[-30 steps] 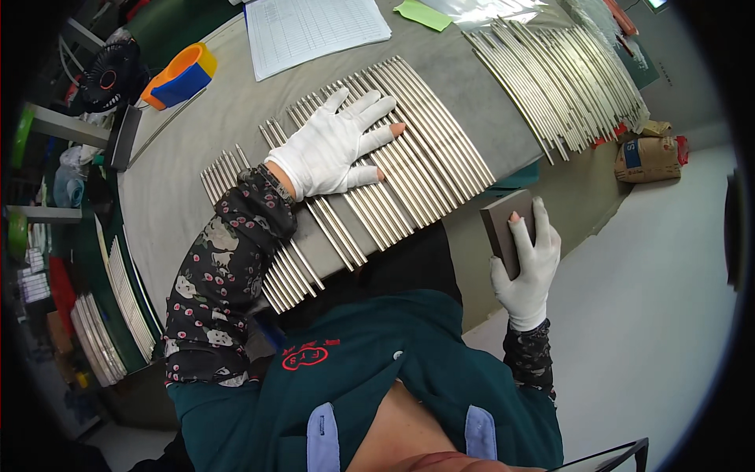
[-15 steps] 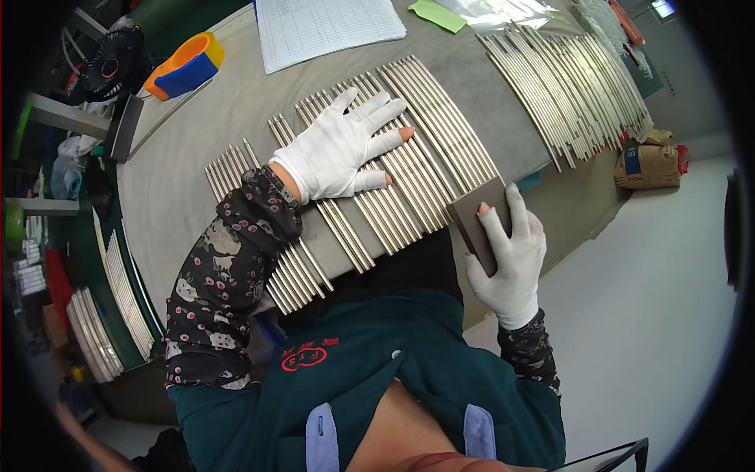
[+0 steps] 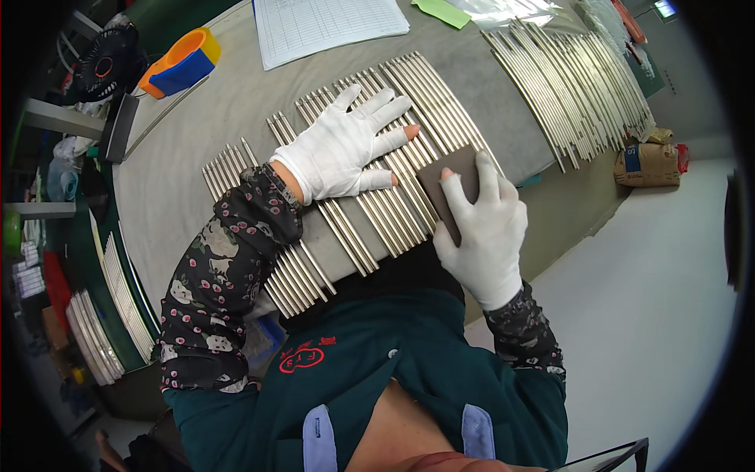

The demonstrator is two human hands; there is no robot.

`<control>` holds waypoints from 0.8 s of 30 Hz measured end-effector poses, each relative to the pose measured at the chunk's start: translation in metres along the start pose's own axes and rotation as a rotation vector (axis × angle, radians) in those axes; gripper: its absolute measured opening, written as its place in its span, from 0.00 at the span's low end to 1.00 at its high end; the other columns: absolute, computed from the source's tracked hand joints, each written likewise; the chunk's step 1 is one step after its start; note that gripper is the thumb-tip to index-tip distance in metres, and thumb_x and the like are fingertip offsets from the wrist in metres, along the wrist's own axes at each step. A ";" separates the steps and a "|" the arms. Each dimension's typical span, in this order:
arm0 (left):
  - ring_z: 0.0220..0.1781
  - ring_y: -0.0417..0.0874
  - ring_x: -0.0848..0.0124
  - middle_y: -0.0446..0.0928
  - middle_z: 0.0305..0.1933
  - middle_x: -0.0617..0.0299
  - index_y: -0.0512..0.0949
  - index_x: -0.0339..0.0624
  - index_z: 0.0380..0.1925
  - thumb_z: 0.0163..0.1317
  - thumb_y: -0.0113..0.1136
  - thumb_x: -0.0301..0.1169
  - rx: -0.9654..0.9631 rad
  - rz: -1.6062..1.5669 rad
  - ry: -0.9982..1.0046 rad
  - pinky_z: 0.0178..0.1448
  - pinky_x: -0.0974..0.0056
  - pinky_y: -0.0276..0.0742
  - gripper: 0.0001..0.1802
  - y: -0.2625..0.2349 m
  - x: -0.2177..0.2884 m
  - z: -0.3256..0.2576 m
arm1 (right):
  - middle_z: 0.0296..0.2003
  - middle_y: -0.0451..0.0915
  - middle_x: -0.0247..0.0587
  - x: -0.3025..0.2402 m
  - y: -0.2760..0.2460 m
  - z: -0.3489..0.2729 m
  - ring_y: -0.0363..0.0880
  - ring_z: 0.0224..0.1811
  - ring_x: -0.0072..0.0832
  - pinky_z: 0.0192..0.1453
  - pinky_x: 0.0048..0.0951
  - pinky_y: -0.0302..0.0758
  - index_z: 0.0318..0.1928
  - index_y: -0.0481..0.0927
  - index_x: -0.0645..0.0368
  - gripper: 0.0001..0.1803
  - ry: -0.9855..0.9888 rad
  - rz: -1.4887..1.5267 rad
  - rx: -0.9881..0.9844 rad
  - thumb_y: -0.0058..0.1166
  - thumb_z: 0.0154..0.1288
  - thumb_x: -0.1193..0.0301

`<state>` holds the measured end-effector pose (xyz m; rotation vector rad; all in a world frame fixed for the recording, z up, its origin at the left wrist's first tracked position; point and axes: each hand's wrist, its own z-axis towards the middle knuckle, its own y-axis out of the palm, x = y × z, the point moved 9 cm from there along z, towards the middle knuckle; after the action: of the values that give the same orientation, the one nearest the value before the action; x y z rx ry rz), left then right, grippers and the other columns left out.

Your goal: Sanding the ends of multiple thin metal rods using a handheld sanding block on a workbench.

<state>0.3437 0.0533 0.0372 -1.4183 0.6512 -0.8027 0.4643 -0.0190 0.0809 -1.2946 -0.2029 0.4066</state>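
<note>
Many slim silver metal rods lie side by side in groups across the table in front of me. My left hand, in a white glove with bare thumb and finger tips, rests flat on the middle groups with its fingers spread. In my right hand, gloved the same way, is a grey-brown sanding block. The fingers press it from above onto the near part of the right-hand rods. Its underside is hidden, as are the rod parts beneath it and my left palm.
Another batch of rods lies at the table's far right. Printed sheets, a green slip and an orange-and-blue tape roll are along the back. A black fan stands far left; a brown sack is beyond the right edge.
My right hand has slid the sanding block leftward and away from me, from the rods' near right end further over them. My left hand stays in place on the rods.
</note>
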 end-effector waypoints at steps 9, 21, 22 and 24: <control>0.76 0.55 0.51 0.54 0.75 0.48 0.64 0.48 0.68 0.59 0.54 0.55 -0.011 -0.005 -0.026 0.77 0.43 0.46 0.39 -0.004 -0.001 -0.002 | 0.60 0.66 0.61 0.003 -0.002 -0.013 0.73 0.49 0.46 0.42 0.40 0.72 0.56 0.76 0.51 0.33 -0.038 0.000 -0.020 0.64 0.43 0.66; 0.75 0.55 0.49 0.54 0.75 0.47 0.62 0.49 0.68 0.62 0.50 0.56 -0.037 0.030 -0.017 0.76 0.42 0.46 0.38 0.000 -0.002 -0.011 | 0.62 0.66 0.59 0.031 -0.028 -0.051 0.71 0.53 0.47 0.54 0.43 0.68 0.55 0.76 0.51 0.36 0.059 0.081 0.017 0.64 0.37 0.70; 0.75 0.55 0.49 0.53 0.75 0.47 0.62 0.48 0.68 0.62 0.50 0.57 -0.022 0.050 -0.007 0.76 0.42 0.46 0.38 0.001 -0.002 -0.013 | 0.63 0.65 0.59 0.027 -0.028 -0.050 0.70 0.53 0.47 0.54 0.43 0.68 0.56 0.76 0.51 0.37 0.055 0.099 0.020 0.64 0.37 0.70; 0.75 0.55 0.49 0.53 0.75 0.47 0.63 0.48 0.68 0.62 0.49 0.56 -0.024 0.048 -0.004 0.77 0.42 0.46 0.38 -0.001 -0.002 -0.015 | 0.64 0.63 0.60 0.021 -0.022 -0.050 0.69 0.55 0.48 0.54 0.43 0.67 0.58 0.74 0.49 0.38 0.028 0.092 0.002 0.65 0.37 0.70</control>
<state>0.3304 0.0461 0.0374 -1.4206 0.6911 -0.7569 0.5064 -0.0599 0.0869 -1.3106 -0.1195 0.4660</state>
